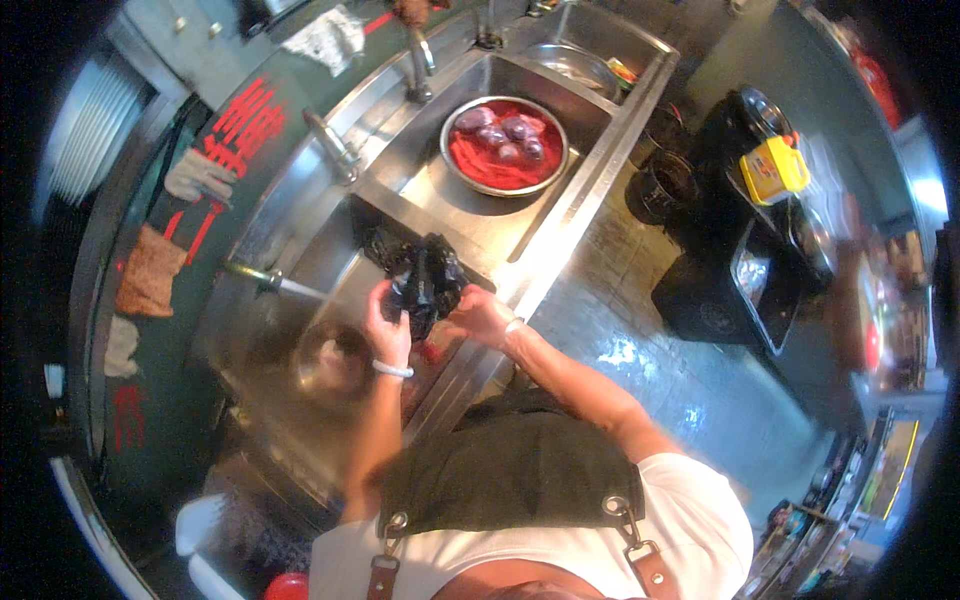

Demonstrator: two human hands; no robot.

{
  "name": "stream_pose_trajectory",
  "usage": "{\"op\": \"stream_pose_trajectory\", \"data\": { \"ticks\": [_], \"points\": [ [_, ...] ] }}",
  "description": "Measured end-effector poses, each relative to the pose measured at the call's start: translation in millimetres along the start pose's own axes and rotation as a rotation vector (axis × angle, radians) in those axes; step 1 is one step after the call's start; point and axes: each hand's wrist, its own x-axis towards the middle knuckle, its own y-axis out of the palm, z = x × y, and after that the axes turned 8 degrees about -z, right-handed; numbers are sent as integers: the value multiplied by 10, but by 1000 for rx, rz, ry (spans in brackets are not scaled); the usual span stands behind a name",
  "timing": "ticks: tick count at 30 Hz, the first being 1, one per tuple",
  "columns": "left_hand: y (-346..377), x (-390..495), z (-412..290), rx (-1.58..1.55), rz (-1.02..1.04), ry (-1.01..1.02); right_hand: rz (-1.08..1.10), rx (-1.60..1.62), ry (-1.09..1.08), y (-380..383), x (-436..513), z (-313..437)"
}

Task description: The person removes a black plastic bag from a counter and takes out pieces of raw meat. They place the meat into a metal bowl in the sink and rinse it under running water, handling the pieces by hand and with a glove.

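A crumpled black plastic bag (427,281) is held between my two hands over the near sink. My left hand (390,322) grips its left side, thumb and fingers around it. At the bag's right lower side, my right hand (480,319) has its fingers on the plastic. Below and left of the bag, a blurred round metal basin (315,367) with something pale in it sits in the near sink. In the middle sink stands a steel bowl (450,161) with red liquid and several pale, purplish lumps, perhaps meat.
Faucets (337,150) line the sinks' back edge. Gloves (196,178) and an orange cloth (150,271) lie along the wall side. To the right stand a black bin (709,300), a yellow jug (772,171) and a black bucket (661,186). A far sink holds another metal bowl (574,64).
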Motion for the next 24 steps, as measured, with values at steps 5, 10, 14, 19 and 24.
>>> {"op": "stream_pose_trajectory", "data": {
  "ticks": [5, 10, 14, 19, 24],
  "points": [
    [370, -177, -634, 361, 416, 538, -50, 226, -2, -101, -196, 193],
    [672, -299, -1247, 242, 545, 650, -238, 540, -270, -710, -360, 519],
    [998, -392, -1353, 206, 363, 575, -285, 705, -498, -1582, -1015, 1235],
    [1302, -435, -1192, -39, 268, 294, -397, 804, -871, -3211, -2238, 2285],
    [1435, -567, -1070, 47, 156, 128, -887, 794, -1030, -5186, -3279, 2932]
  ]
}}
